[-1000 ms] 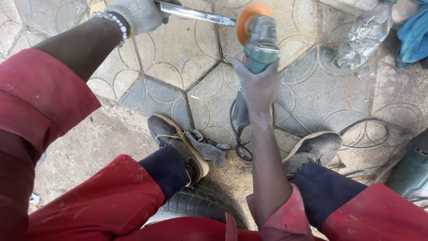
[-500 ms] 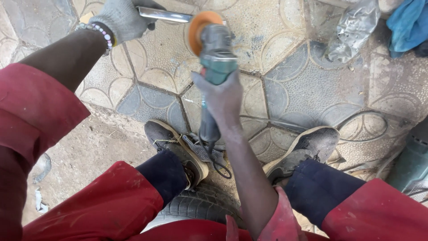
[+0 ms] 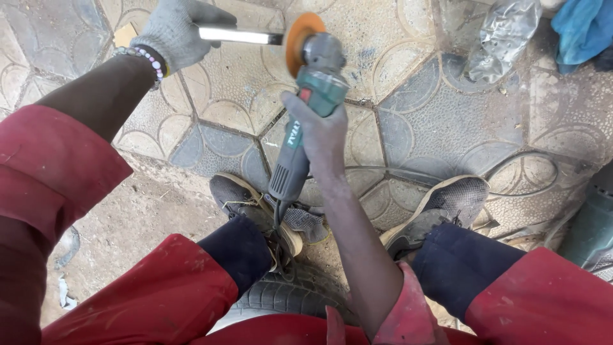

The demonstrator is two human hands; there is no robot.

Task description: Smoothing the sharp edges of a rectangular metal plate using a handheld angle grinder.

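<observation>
two shoes (image 3: 255,204), tyre (image 3: 287,294) below grinder (image 3: 306,108).

A worn tyre (image 3: 287,295) lies on patterned paving tiles (image 3: 415,121). Two dusty shoes (image 3: 252,207) rest just beyond the tyre. Far beyond it, right, lie crumpled clear plastic (image 3: 501,38) and blue cloth (image 3: 584,29).

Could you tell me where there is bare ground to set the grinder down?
Bare paving lies right of the green angle grinder, short of the crumpled clear plastic bag and blue cloth. Crowded: between the worn shoes, over the black tyre.
</observation>
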